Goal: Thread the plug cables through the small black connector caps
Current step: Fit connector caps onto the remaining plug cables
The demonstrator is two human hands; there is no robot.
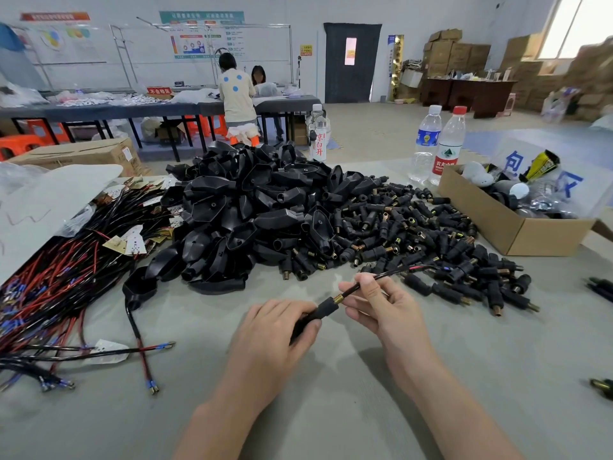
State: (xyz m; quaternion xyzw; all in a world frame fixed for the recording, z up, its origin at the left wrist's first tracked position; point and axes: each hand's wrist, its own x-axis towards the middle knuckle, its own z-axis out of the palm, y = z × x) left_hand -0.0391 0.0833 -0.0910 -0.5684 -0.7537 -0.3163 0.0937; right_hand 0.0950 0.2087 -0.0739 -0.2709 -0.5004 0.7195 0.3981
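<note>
My left hand [275, 330] grips a small black connector cap [320, 310] with a brass threaded end pointing up and right. A black cable [374, 278] runs out of that brass end, and my right hand [378, 303] pinches it just past the cap. The cable's red and black leads [428, 267] reach toward the heap of loose connector caps [424, 240]. A tangle of red and black plug cables [56, 287] lies at the left of the table.
A big heap of black plug housings [252, 207] fills the table's middle. An open cardboard box [510, 220] and two water bottles [438, 144] stand at the right. One finished cable with a housing [139, 293] lies left of my hands. Two people work at a far table.
</note>
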